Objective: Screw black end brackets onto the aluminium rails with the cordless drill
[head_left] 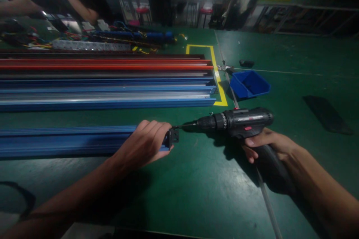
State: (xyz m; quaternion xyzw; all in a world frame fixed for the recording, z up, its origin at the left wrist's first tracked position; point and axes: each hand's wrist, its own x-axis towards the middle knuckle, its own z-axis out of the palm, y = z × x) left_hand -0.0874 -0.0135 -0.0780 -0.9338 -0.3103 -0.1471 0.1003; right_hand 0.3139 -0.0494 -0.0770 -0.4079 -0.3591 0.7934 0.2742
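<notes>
Heavy-looking black pistol-shaped drill (244, 121): right fingers (253, 154) wrap handle (270, 164), best hold. Stiff-looking blue metal rail (70, 143): left fingers (158, 130) clasp it beside black bracket (174, 135).

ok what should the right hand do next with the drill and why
Probably press the drill lightly toward the black end piece: the right hand grips the drill, whose bit points there, tip at or very near the piece, and the left hand grasps that end of the blue rail.
</notes>
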